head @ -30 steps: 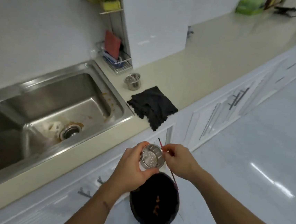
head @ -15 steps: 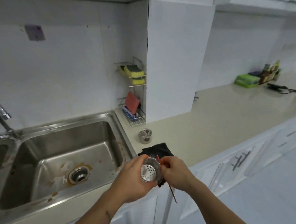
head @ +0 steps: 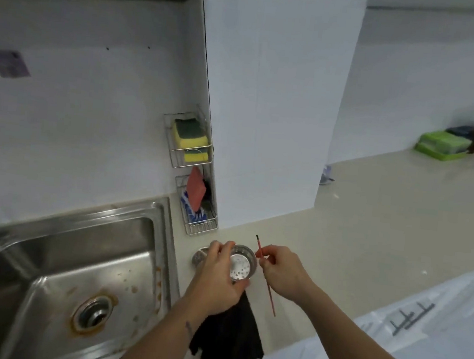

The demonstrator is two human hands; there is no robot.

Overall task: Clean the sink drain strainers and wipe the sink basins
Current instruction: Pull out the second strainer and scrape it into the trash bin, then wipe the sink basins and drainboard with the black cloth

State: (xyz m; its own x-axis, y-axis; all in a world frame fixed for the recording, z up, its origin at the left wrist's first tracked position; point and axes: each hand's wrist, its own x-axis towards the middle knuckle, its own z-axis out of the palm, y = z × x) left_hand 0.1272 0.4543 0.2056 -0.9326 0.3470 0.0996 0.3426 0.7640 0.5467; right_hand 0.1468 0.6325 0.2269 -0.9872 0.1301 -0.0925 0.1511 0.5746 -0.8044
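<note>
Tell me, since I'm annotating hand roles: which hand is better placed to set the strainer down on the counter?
Left. The left hand already grips the strainer above the counter, beside the second strainer. The right hand is occupied pinching the thin red brush.

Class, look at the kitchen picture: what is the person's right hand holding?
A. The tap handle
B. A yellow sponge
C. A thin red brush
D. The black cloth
C: the right hand pinches a thin red brush beside the metal strainer held by the left hand.
</note>
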